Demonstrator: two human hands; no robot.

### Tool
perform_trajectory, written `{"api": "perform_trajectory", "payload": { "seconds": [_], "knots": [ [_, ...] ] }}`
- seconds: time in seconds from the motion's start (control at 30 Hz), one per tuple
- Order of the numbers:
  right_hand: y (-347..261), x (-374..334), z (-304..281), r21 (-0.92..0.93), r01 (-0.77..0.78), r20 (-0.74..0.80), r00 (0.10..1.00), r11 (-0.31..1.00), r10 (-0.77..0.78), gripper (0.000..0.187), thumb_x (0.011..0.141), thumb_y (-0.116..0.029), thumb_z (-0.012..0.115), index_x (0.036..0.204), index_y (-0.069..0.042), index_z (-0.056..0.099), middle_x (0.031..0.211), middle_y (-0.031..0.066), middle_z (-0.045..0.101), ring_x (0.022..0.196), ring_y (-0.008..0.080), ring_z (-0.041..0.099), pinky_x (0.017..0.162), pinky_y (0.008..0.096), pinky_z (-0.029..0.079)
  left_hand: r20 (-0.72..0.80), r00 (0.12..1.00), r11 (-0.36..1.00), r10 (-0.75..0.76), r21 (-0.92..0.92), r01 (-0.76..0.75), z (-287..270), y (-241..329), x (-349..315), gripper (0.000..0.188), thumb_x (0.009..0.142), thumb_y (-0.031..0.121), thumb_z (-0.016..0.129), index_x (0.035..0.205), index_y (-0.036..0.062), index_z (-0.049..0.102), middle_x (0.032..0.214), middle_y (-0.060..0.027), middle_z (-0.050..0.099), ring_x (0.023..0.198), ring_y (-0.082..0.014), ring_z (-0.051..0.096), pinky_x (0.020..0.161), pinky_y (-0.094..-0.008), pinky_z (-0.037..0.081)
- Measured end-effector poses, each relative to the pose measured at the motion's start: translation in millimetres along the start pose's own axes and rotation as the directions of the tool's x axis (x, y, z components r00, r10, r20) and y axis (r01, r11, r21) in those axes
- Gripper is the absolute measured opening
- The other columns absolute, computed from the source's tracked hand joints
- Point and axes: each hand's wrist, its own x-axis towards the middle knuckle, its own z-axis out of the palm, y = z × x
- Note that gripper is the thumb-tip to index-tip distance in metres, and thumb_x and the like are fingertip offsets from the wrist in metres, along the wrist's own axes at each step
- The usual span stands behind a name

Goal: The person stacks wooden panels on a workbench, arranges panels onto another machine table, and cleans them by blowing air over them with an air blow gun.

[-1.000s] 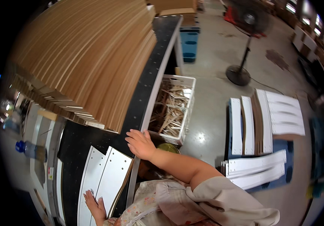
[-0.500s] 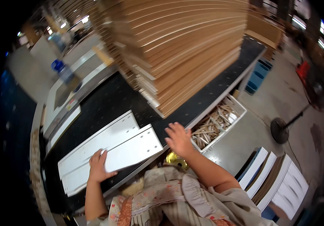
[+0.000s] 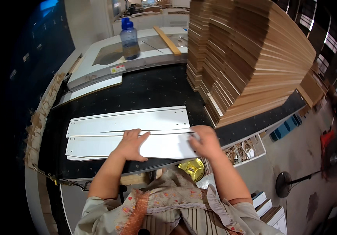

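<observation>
Two long white panels point(image 3: 129, 120) with small drilled holes near their ends lie side by side on a black work surface. My left hand point(image 3: 131, 145) rests on the nearer white panel point(image 3: 162, 148), fingers spread toward its far edge and thumb by the near edge. At that panel's right end, my right hand point(image 3: 207, 143) is closed around the corner, its fingers slightly blurred. Beneath the near edge at the left, a thin white edge shows, perhaps of another board.
A tall stack of brown boards point(image 3: 246, 58) stands at the right on the black surface point(image 3: 149, 88). Behind are a blue-capped bottle point(image 3: 129, 41) and a wooden strip point(image 3: 167, 40). A scrap bin point(image 3: 250, 150), a gold reel point(image 3: 192, 169) and a floor fan point(image 3: 284, 184) are to the right.
My right hand has come from the air beside the panels onto the nearer panel's right end. My left hand stays on that panel. The view has turned left.
</observation>
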Motion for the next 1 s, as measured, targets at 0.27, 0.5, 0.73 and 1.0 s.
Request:
{"api": "perform_trajectory", "payload": {
  "seconds": [0.27,0.5,0.73,1.0],
  "knots": [
    [-54.1,37.3,95.3,-0.105,0.128,0.502,0.863,0.986,-0.059,0.046,0.081,-0.038,0.058,0.113,-0.006,0.054,0.109,0.0126,0.056,0.104,0.0295,0.050,0.086,0.0432,0.039,-0.143,0.987,0.996,0.078,-0.026,-0.082,14.0,-3.3,-11.3,0.094,0.048,0.048,0.076,0.128,0.0110,0.045,0.119,-0.0199,0.044,0.114,-0.0337,0.038,0.099,-0.0425,0.024],
    [-55.2,34.8,103.8,-0.172,0.150,0.457,0.888,0.974,-0.056,0.046,0.081,-0.037,0.058,0.117,-0.008,0.051,0.108,0.0095,0.055,0.105,0.0262,0.048,0.087,0.0418,0.036,-0.141,0.988,0.992,0.063,-0.095,-0.077,15.1,-7.8,-8.0,0.095,0.047,0.048,0.078,0.128,0.0115,0.045,0.122,-0.0193,0.043,0.118,-0.0332,0.036,0.101,-0.0423,0.023],
    [-64.7,39.8,104.2,-0.120,0.176,0.420,0.901,0.977,-0.111,0.046,0.079,-0.033,0.061,0.114,-0.004,0.053,0.104,0.0140,0.057,0.099,0.0308,0.051,0.085,0.0419,0.039,-0.127,0.990,0.991,0.067,-0.109,-0.081,16.8,-14.6,-11.4,0.095,0.050,0.047,0.078,0.130,0.0091,0.042,0.125,-0.0228,0.041,0.121,-0.0355,0.034,0.103,-0.0460,0.021],
    [-70.8,32.9,102.2,-0.102,0.222,0.412,0.897,0.970,-0.162,0.048,0.075,-0.032,0.064,0.112,-0.003,0.054,0.100,0.0156,0.057,0.093,0.0337,0.051,0.083,0.0413,0.040,-0.112,0.991,0.989,0.072,-0.122,-0.086,16.0,-6.7,-22.5,0.096,0.050,0.047,0.077,0.131,0.0102,0.041,0.123,-0.0223,0.042,0.117,-0.0342,0.037,0.098,-0.0453,0.024]
  ]
}}
